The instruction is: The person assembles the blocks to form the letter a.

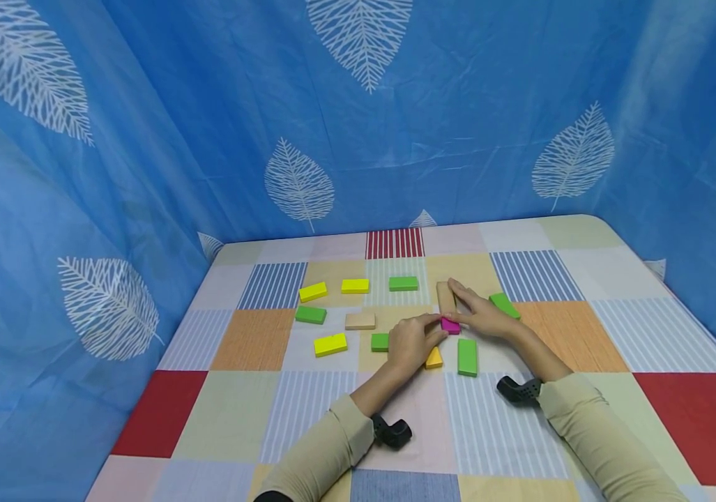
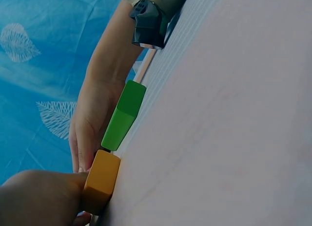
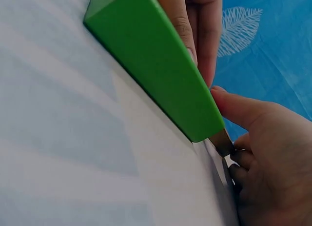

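A magenta block point(image 1: 450, 327) lies flat on the patchwork cloth, against the near end of a plain wooden block point(image 1: 446, 298). My left hand point(image 1: 410, 341) reaches in from the left, its thumb and index finger pinching the magenta block's left side. On the other side, my right hand point(image 1: 483, 315) holds the wooden block, thumb by its near end and a finger along its right edge. The right wrist view shows that wooden block point(image 3: 222, 142) beside the curled fingers of the right hand point(image 3: 278, 162). An orange block point(image 1: 433, 358) sits just below the left hand.
A green block point(image 1: 467, 358) lies near the right wrist, another green block point(image 1: 505, 305) beyond the right hand. Farther left are several yellow, green and wooden blocks, including a yellow block point(image 1: 330, 344) and a wooden block point(image 1: 360, 321). A blue leaf-patterned curtain point(image 1: 458, 139) surrounds the table.
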{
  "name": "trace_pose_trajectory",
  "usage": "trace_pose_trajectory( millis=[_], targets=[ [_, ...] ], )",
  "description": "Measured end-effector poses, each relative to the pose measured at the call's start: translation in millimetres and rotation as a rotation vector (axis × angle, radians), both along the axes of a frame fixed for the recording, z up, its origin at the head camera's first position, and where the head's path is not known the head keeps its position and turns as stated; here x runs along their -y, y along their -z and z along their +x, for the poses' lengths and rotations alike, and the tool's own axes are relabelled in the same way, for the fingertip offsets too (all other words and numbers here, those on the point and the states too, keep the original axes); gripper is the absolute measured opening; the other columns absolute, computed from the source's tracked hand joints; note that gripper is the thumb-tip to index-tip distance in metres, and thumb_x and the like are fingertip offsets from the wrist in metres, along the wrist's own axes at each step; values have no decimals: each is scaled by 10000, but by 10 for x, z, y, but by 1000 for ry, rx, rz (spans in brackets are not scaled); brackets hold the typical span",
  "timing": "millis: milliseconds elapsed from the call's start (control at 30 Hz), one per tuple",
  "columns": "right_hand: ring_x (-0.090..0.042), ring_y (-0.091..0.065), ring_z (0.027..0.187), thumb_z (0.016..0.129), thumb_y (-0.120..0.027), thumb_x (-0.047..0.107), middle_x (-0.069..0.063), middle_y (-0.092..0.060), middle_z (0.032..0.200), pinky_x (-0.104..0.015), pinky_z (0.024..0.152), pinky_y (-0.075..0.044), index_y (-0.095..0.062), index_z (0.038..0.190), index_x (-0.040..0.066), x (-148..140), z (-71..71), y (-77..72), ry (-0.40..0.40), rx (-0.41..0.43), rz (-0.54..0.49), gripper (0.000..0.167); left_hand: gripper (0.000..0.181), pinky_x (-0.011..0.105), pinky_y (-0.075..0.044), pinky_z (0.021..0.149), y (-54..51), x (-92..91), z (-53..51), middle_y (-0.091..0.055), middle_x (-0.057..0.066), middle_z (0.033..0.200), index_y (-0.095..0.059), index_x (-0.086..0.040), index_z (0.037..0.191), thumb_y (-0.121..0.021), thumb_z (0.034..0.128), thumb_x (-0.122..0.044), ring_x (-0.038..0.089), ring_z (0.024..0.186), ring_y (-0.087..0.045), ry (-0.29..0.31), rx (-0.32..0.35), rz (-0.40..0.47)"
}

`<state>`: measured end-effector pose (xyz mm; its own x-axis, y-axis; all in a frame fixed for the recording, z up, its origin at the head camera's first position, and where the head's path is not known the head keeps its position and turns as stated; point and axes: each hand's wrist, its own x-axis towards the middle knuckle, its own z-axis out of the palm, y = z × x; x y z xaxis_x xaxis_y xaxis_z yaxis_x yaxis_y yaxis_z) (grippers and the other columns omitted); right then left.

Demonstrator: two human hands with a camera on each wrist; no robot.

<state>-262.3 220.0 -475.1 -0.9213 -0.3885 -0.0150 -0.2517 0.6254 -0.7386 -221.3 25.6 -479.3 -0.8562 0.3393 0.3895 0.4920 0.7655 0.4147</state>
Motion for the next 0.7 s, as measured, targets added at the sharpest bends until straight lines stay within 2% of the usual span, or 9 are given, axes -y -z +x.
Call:
trace_pose_trajectory(
  millis=[67, 233, 400, 467, 600, 700],
  targets=[
    [-421, -7, 1361, 911, -558, 392, -159, -55, 1529, -574, 1076, -43, -101, 1478, 43, -3, -1, -2, -5, -6, -1, 807, 355, 232, -518, 662, -6, 3, 1, -674, -41, 1058, -687, -212, 1123, -678, 821, -399, 121, 920, -643, 5, 0, 3],
    [-388, -21, 1372, 911, -555, 394, -175, -44, 1526, -576, 1075, -62, -93, 1477, 36, 2, 4, 19, -16, -13, -11, 813, 374, 231, -498, 821, -23, 83, 26, -665, 7, 1089, -675, -125, 1133, -648, 854, -373, 123, 997, -617, 78, -2, 69],
    [-384, -33, 1373, 916, -552, 382, -182, -43, 1525, -568, 1078, -75, -93, 1475, 31, 24, 11, 27, -15, -14, -7, 804, 348, 226, -471, 878, -34, 315, 57, -655, 27, 1110, -671, -92, 1118, -623, 881, -342, 113, 1017, -608, 157, -48, 86],
    [-382, -34, 1374, 920, -550, 368, -182, -44, 1525, -560, 1081, -75, -93, 1475, 30, 33, 11, 17, -12, -13, -8, 794, 339, 233, -465, 890, -46, 427, 67, -650, 27, 1120, -667, -92, 1122, -626, 882, -327, 114, 1034, -600, 180, -46, 82],
    [-378, -32, 1374, 920, -554, 356, -186, -45, 1523, -546, 1087, -74, -97, 1473, 24, 35, 13, 2, -6, -11, -18, 791, 316, 258, -451, 919, -56, 618, 94, -636, 39, 1145, -655, -78, 1141, -635, 883, -260, 140, 1073, -580, 214, 20, 63],
    [-372, -26, 1376, 913, -559, 374, -184, -40, 1524, -538, 1090, -71, -93, 1474, 27, 26, 8, 5, -2, -8, -18, 807, 289, 273, -450, 925, -50, 704, 118, -627, 54, 1158, -656, -61, 1136, -638, 883, -199, 164, 1084, -575, 216, 70, 36]
  ],
)
